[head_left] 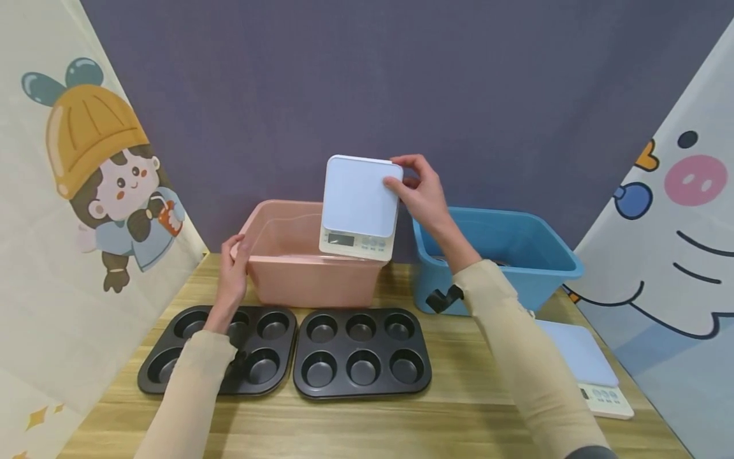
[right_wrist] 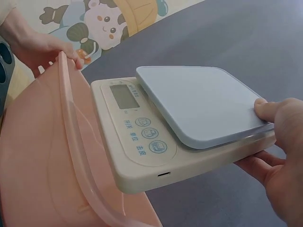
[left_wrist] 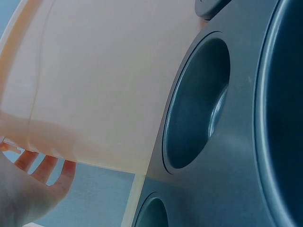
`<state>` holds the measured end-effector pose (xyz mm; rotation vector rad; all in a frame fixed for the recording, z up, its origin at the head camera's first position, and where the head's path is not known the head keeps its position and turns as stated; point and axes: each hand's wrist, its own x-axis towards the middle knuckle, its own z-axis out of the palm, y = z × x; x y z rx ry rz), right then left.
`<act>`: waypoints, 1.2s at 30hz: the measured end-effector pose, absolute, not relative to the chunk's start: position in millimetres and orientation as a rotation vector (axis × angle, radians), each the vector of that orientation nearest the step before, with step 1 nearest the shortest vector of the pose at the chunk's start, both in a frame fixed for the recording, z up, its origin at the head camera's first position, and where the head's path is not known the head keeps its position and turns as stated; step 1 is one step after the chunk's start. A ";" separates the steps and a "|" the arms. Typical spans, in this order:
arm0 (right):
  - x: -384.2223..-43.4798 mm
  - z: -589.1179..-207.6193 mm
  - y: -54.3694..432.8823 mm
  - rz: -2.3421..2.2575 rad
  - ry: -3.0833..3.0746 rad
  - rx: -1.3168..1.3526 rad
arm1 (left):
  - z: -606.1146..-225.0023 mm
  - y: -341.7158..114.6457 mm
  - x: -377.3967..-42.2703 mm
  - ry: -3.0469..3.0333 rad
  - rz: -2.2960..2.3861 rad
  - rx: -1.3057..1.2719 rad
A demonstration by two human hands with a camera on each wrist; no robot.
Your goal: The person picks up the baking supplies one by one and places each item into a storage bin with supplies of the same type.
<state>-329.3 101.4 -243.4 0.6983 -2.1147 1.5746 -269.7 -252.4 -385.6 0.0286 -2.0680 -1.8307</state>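
My right hand (head_left: 421, 191) pinches a white digital kitchen scale (head_left: 360, 204) by its far right corner, thumb on the platform and fingers beneath. The scale is tilted, its display and buttons toward me, and overlaps the right end of the pink bin (head_left: 315, 280) in the head view. In the right wrist view the scale (right_wrist: 189, 113) hangs over the bin's rim (right_wrist: 71, 118). My left hand (head_left: 231, 274) grips the pink bin's left rim, its fingers (left_wrist: 45, 168) curled at the bin's edge in the left wrist view.
Two black muffin tins (head_left: 362, 354) lie side by side before the pink bin, the left tin (head_left: 264, 366) partly under my left forearm. A blue bin (head_left: 539, 274) stands to the right. A second scale (head_left: 602, 376) lies at the table's right edge. A dark curtain hangs behind.
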 end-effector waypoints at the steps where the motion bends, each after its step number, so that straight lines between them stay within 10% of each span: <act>1: -330.6 -243.3 98.9 1.576 -2.113 0.699 | -385.5 -252.9 -269.5 -2.065 -1.832 0.028; 36: -355.2 -289.0 29.5 1.570 -2.228 0.668 | -416.1 -264.1 -296.0 -2.017 -1.804 0.021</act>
